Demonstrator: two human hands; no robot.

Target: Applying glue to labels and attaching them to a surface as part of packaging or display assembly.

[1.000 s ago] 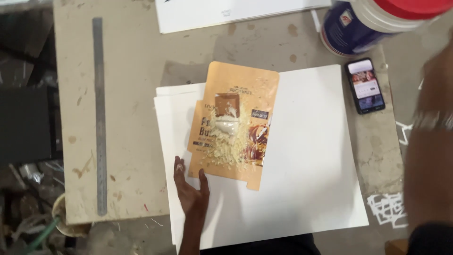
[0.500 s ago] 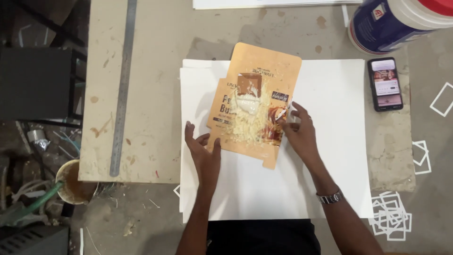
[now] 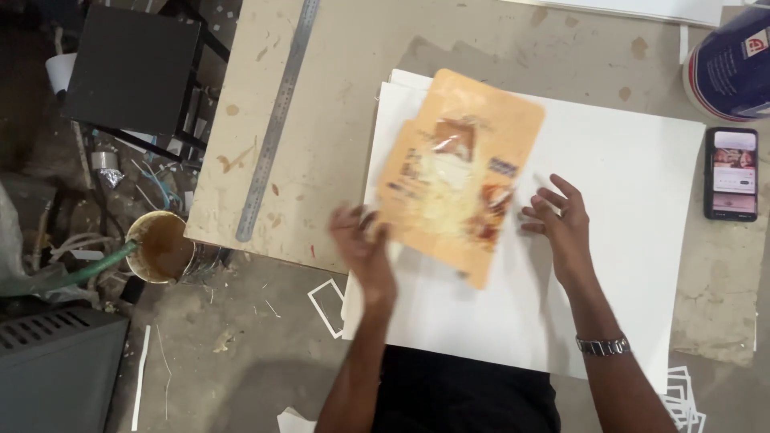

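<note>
An orange flattened packet (image 3: 457, 168) with a printed front lies on white sheets (image 3: 634, 200) on a low work board. My left hand (image 3: 361, 244) is blurred at the packet's lower left edge and seems to grip or lift that edge. My right hand (image 3: 557, 216) rests with fingers spread on the white sheet just right of the packet, touching or nearly touching its right edge. A metal watch is on my right wrist.
A long steel ruler (image 3: 277, 120) lies on the board (image 3: 321, 160) to the left. A phone (image 3: 731, 172) with a lit screen and a blue and white bucket (image 3: 734, 68) sit at the right. A cup of brown liquid (image 3: 160, 244) stands on the floor at left.
The view has shifted right. My left hand has moved fast at the packet's left edge, and the packet now looks blurred and slightly turned. My right hand has slid off the packet.
</note>
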